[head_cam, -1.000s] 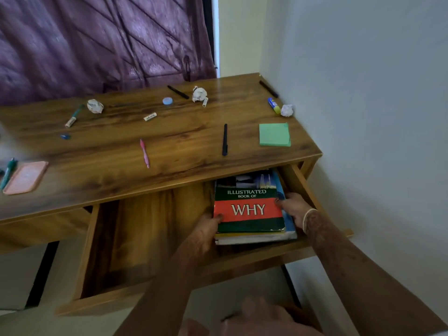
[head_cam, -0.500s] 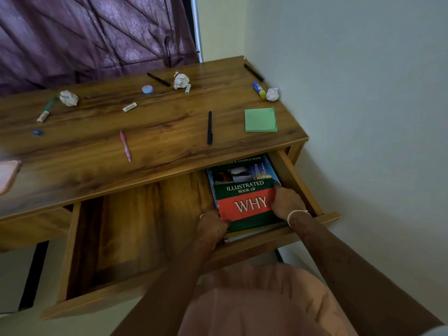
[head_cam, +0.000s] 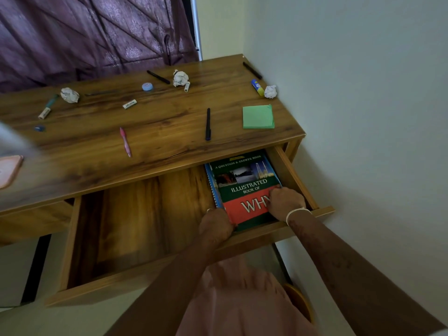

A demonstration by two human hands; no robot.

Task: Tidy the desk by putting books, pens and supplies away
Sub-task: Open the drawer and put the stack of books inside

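A green and red book titled "Illustrated Book of Why" (head_cam: 244, 187) lies flat at the right end of the open wooden drawer (head_cam: 135, 282), on top of a blue spiral notebook (head_cam: 211, 180). My left hand (head_cam: 215, 225) grips the book's near left corner. My right hand (head_cam: 286, 202) grips its right edge, fingers curled over the cover. On the desk top lie a black pen (head_cam: 208, 124), a pink pen (head_cam: 125, 142), a green sticky-note pad (head_cam: 258, 116) and a glue stick (head_cam: 257, 87).
Crumpled paper balls (head_cam: 180, 78) (head_cam: 69, 95) (head_cam: 270, 91), a blue tape roll (head_cam: 147, 86), an eraser (head_cam: 129, 104), a green marker (head_cam: 48, 106) and more black pens (head_cam: 158, 77) lie scattered on the desk. A wall (head_cam: 363, 117) borders the right side. A pink pad (head_cam: 8, 169) sits at the left edge.
The book has been lowered flat into the drawer. Both hands stayed on it and sank with it. The camera view shifted right.
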